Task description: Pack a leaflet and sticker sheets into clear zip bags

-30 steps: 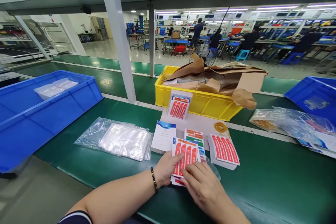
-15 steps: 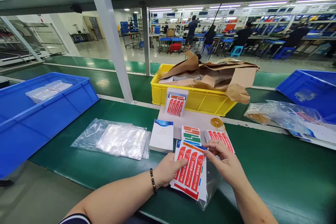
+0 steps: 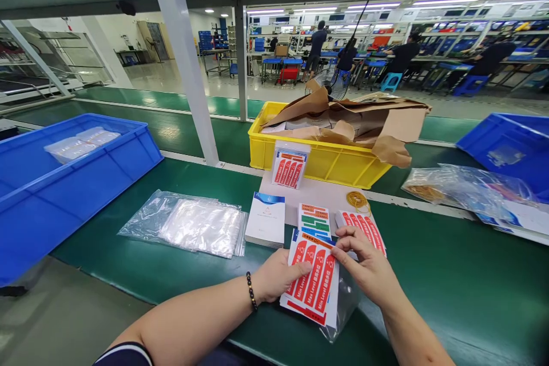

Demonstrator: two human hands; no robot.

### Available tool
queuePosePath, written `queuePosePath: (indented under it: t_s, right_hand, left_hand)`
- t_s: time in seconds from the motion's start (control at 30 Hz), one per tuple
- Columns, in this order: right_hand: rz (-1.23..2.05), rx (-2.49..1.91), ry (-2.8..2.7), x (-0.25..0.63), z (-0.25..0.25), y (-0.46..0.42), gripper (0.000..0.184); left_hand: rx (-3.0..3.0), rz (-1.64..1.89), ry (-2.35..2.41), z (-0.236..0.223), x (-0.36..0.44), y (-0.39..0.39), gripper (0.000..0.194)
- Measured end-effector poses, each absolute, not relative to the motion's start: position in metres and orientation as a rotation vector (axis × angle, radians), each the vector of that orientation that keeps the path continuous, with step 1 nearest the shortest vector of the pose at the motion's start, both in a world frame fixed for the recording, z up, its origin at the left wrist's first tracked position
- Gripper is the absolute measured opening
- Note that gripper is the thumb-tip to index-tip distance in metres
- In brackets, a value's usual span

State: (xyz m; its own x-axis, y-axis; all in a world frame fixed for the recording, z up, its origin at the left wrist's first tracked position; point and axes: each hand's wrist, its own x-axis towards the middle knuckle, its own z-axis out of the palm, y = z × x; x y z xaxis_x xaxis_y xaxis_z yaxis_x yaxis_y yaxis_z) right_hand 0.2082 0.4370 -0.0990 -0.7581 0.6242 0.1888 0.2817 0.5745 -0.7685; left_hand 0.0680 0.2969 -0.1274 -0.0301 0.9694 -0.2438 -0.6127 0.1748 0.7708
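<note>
My left hand [image 3: 278, 275] grips a small stack of sticker sheets [image 3: 312, 277], thumb on top; the upper sheet carries red "Min Level" and "Max Level" labels. At the sheets' upper right corner, my right hand [image 3: 364, 260] pinches the edge between thumb and finger. A clear plastic bag [image 3: 345, 303] shows beneath and right of the sheets. Just beyond lie a pile of orange, green and blue label sheets [image 3: 314, 220] and a pile of red label sheets [image 3: 366, 229]. Left of these sits a stack of white booklets [image 3: 266, 220] with blue tops.
Clear zip bags [image 3: 201, 226] lie to the left, near a blue bin [image 3: 81, 194]. A yellow crate [image 3: 319, 163] with brown paper stands behind, a bagged label set [image 3: 290, 166] leaning on it. Rubber bands [image 3: 357, 200] and another blue bin [image 3: 510, 146] are at right. People work in the background.
The camera view has shifted slightly. Both hands keep nearly the same place on the sheets, with the right fingers still at the upper right corner.
</note>
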Motion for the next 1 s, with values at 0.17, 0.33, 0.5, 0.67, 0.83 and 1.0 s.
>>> queuePosePath:
  t_s: [0.17,0.33,0.5,0.67,0.83,1.0]
  right_hand:
    - [1.028,-0.72,-2.372,0.207,-0.1,0.436,0.02]
    - [1.545,-0.794,-2.083,0.206,-0.102,0.432,0.022]
    - [2.182,-0.743,-1.815,0.206,-0.103,0.43,0.032]
    - [1.758,-0.889,-1.322,0.211,-0.103,0.452,0.028]
    - [1.657,-0.8,-1.013,0.211,-0.099,0.462,0.023]
    - [1.713,-0.84,-1.057,0.208,-0.104,0.461,0.017]
  left_hand:
    - [0.567,1.317,0.938,-0.132,0.067,0.297,0.042]
    - [0.602,1.314,1.008,-0.135,0.068,0.297,0.045]
    - [0.818,1.253,1.121,-0.125,0.062,0.297,0.046]
    - [1.179,1.141,1.53,-0.115,0.049,0.295,0.027]
    - [0.868,1.105,0.685,-0.112,0.039,0.288,0.031]
    - [0.678,1.088,0.734,-0.114,0.037,0.292,0.029]
